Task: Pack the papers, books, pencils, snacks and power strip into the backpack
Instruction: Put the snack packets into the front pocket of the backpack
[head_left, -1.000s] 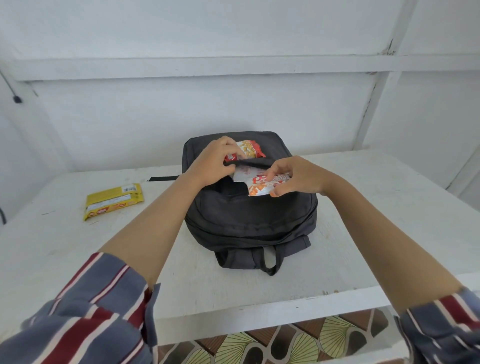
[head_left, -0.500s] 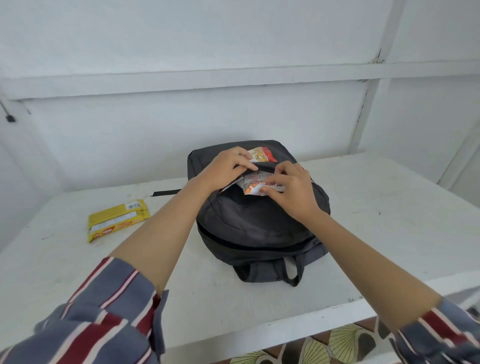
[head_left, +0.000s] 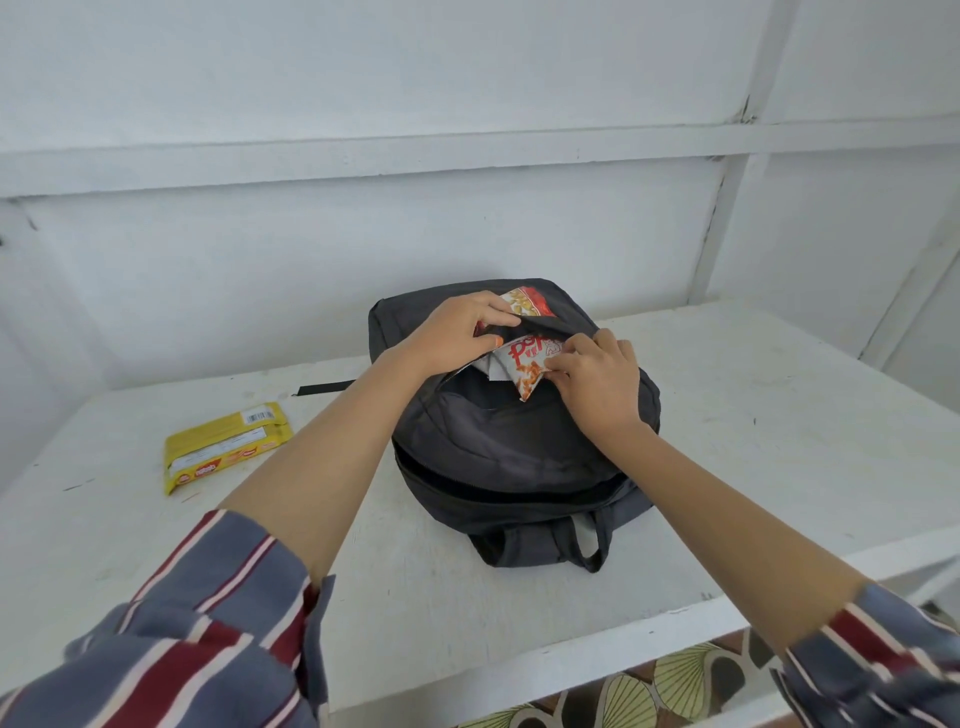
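Observed: a dark backpack lay flat on the white table, its carry handle at the near end, close to the table's front edge. A zip opening across the pack's upper face stood parted.

Left grip: clenched on the backpack. The fingers and thumb were curled round the far lip of the opening and held the fabric up. Whether they also pressed the packet behind it could not be determined.

Right grip: grasping a white-and-red snack packet, pinched at its right edge between the thumb and curled fingers. The packet sat in the mouth of the opening, tilted, with its lower corner pointing toward the viewer. Most of its printed face was exposed. Its left end lay under the left thumb.

A red-and-yellow snack packet showed just beyond the left grip, at the far side of the held lip. Its lower part was hidden by the fingers and fabric.

A yellow biscuit packet lay flat on the table, well apart from the pack and to its left. A black strap extended on the table from behind the left forearm. Both forearms were bare, with striped sleeves pushed up.
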